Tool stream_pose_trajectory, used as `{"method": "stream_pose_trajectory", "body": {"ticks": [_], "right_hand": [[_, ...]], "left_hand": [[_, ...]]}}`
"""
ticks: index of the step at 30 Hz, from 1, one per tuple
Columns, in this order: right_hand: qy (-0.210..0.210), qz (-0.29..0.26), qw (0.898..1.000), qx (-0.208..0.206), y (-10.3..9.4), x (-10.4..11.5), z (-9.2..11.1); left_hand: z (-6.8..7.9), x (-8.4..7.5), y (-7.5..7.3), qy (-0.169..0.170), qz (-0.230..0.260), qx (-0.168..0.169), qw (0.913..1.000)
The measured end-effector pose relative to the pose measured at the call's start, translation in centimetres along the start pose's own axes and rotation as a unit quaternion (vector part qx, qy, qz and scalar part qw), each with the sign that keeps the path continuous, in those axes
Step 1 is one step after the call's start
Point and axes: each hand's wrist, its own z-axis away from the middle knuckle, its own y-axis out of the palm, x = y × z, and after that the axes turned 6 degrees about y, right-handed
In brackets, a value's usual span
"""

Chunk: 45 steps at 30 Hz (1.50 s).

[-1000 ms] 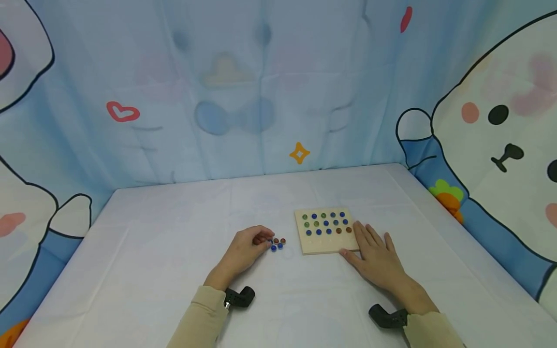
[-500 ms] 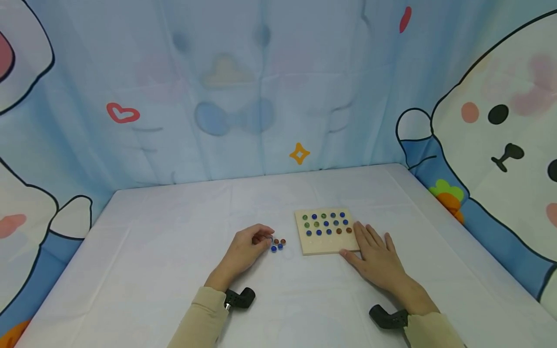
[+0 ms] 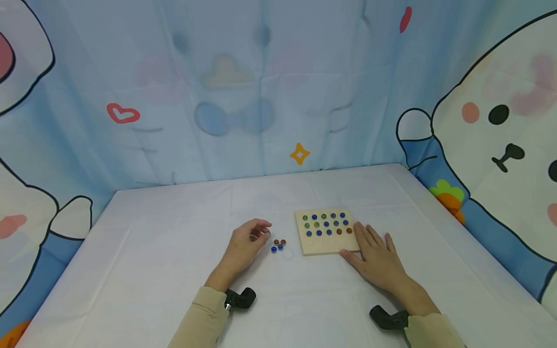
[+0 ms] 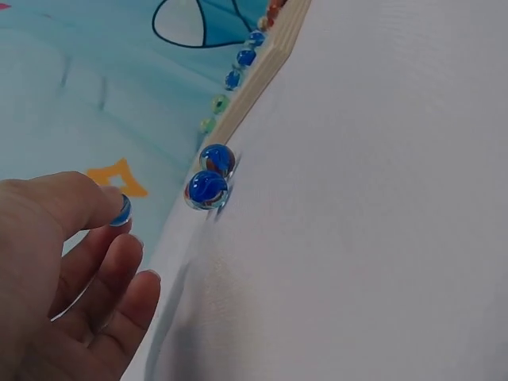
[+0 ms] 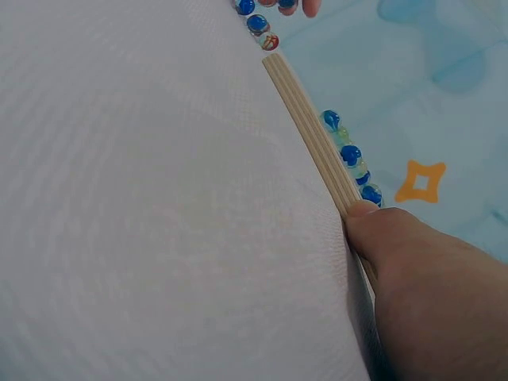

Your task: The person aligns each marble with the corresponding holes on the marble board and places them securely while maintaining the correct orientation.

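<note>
Between thumb and fingertips my left hand (image 3: 245, 244) pinches a blue glass marble (image 4: 122, 211), mostly covered by the fingers. Beside it on the table lie loose marbles: two blue, with one blue marble (image 3: 273, 249) nearest me, and two reddish-brown ones such as this brown marble (image 3: 283, 241). To their right lies a pale wooden board (image 3: 322, 245) with three rows of green, blue and brown marbles (image 3: 319, 233). My right hand (image 3: 383, 263) rests flat at the board's right side, fingers straight, its thumb against the near edge.
A white cloth (image 3: 174, 232) covers the table. Behind it hangs a light blue curtain (image 3: 174, 145) printed with cartoon animals. Black wrist cameras sit on both forearms, at the sleeve cuffs.
My left hand has drawn slightly up and left from the loose marbles, the blue marble between its fingertips. The right hand and the board have stayed in place.
</note>
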Motion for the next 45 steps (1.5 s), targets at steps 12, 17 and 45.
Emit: {"method": "stream_pose_trajectory", "body": {"ticks": [12,17,45], "right_hand": [[0.002,0.001,1.000,-0.002,0.1,-0.1,0.0],[0.001,0.001,1.000,-0.003,0.1,0.0,0.1],[-0.005,-0.003,1.000,-0.010,0.1,-0.1,0.2]], "left_hand": [[-0.2,-1.2,0.1,-0.003,0.031,0.000,0.9995],[-0.5,-1.3,0.3,0.000,0.028,0.000,0.9996],[-2.3,-4.1,2.9,0.011,0.053,0.030,0.9981]]}}
